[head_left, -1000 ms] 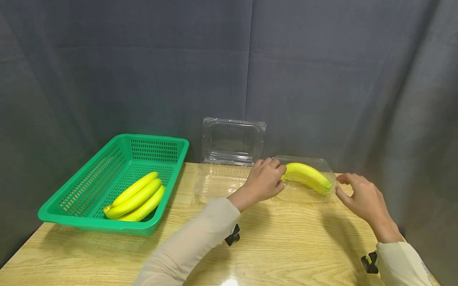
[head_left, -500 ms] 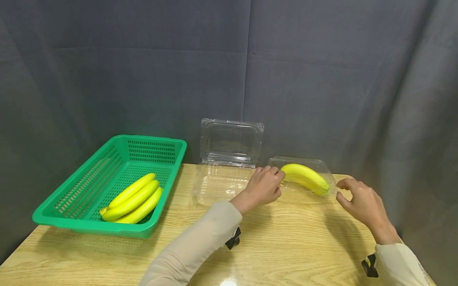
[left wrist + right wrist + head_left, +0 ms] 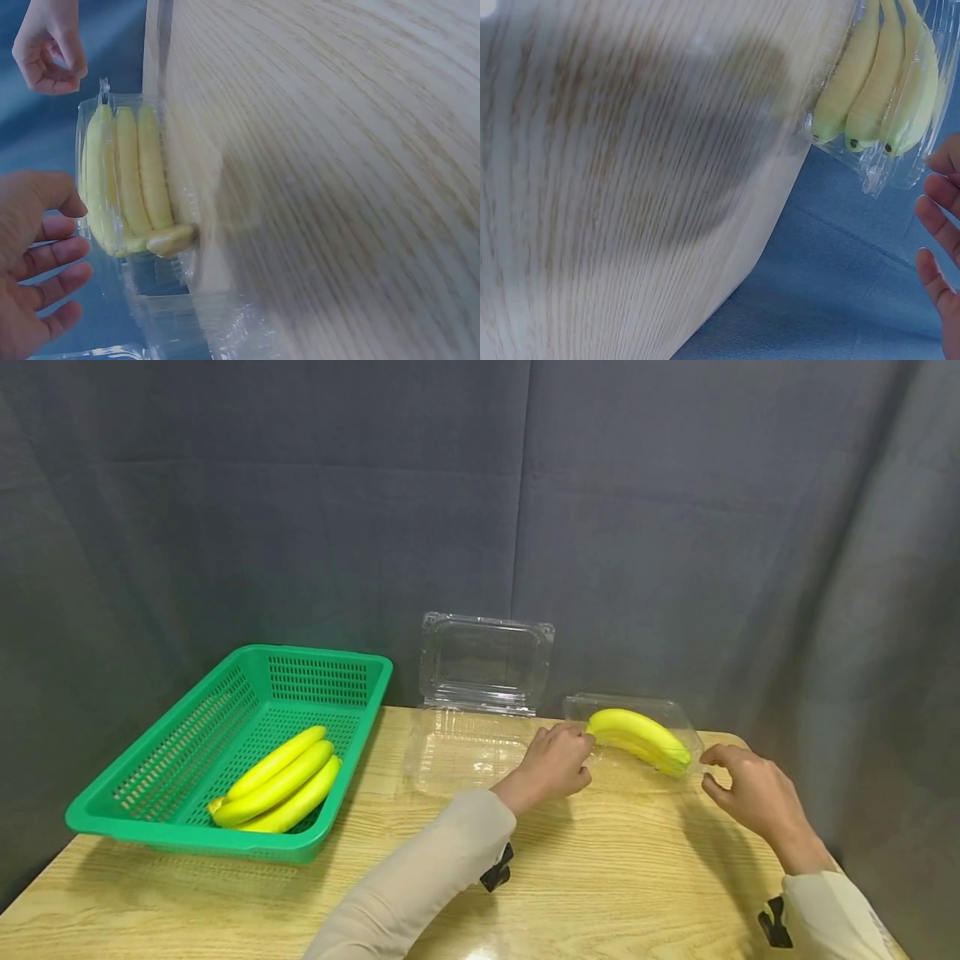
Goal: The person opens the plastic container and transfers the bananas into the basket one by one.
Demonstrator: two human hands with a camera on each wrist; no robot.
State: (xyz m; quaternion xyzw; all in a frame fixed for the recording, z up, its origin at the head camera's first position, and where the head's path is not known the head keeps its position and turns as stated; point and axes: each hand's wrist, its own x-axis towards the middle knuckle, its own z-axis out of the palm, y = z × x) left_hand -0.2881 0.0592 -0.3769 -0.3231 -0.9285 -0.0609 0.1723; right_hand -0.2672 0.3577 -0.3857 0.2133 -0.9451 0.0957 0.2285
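Observation:
A bunch of bananas (image 3: 637,739) sits in a clear plastic clamshell box (image 3: 122,100) at the table's back right. The lid appears to lie down over it, though clear plastic makes this hard to judge. At the box's left end, my left hand (image 3: 557,762) has its fingertips touching or very near the edge, fingers loosely bent. My right hand (image 3: 757,797) is beside the right end, thumb and forefinger apart in a curve; the left wrist view shows a small gap between that hand and the box. In the right wrist view, its fingers (image 3: 936,221) are relaxed.
A second clear clamshell box (image 3: 472,760) stands with its lid raised, left of my left hand. Farther left, a green basket (image 3: 330,814) holds another bunch of bananas (image 3: 273,781). A dark grey curtain (image 3: 480,527) hangs behind the wooden table (image 3: 600,877).
Both hands keep their places at the two ends of the box, lowering very slightly. The box has shifted slightly left; its bananas stay inside. The head view has moved a little.

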